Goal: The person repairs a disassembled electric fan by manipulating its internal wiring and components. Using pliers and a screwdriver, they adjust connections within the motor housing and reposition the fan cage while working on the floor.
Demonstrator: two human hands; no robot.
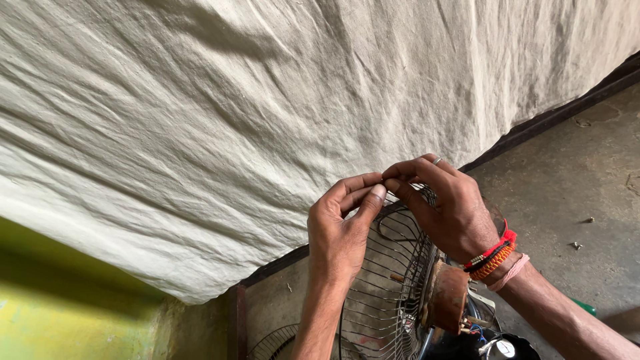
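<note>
The wire fan guard (387,293) stands upright near the bottom of the view, and both hands meet at its top rim. The left hand (340,233) rises from below the guard, forearm almost vertical, palm turned toward the guard. Its thumb (375,200) and forefinger are pressed together in a narrow pinch just above the rim; what they hold is too small to tell, maybe a thin wire. The right hand (447,207) comes from the right side of the guard, wrist bent, back of hand up. Its fingertips are also closed narrow and touch the left fingertips. A ring (437,161) is on one finger, and red and orange thread bracelets (495,257) circle the wrist. Behind the guard's centre sits the rusty motor housing (445,297). Above the guard hangs a wrinkled white cloth (267,100); to its right is the grey concrete floor (573,187).
</note>
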